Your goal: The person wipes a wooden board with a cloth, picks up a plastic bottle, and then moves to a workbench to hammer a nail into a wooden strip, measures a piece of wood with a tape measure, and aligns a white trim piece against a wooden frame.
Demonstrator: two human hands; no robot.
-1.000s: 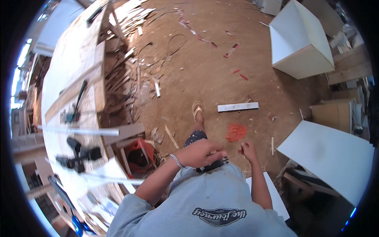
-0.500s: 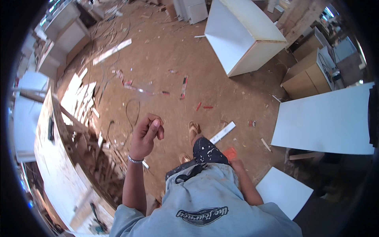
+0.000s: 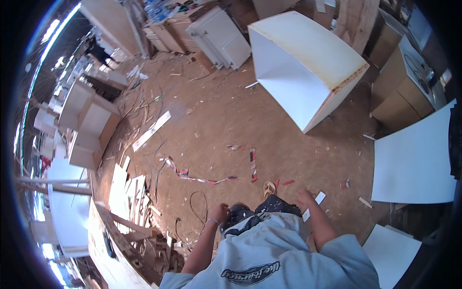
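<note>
My left hand point(image 3: 221, 212), with a bracelet at its wrist, hangs by my left thigh. Its fingers are curled closed, and I see nothing in them. My right hand point(image 3: 304, 198) is by my right thigh, close to a white strip of board point(image 3: 314, 205) on the floor. Its fingers look curled in, and whatever they may hold is hidden. Ahead of my sandalled foot point(image 3: 269, 189), torn red and black tape or wrapping point(image 3: 202, 180) lies on the brown floor, with small red pieces point(image 3: 288, 182) beside it.
A large white open box cabinet point(image 3: 308, 67) stands ahead to the right. White panels point(image 3: 414, 159) are at my right. Scrap wood point(image 3: 134, 192) and a long workbench board point(image 3: 113, 245) lie at left. A loose cable point(image 3: 198, 204) curls on the floor. Another person point(image 3: 98, 52) is far left.
My left hand has dropped from in front of me to my thigh. My right hand has come slightly forward. The view has tilted up, showing more of the far workshop.
</note>
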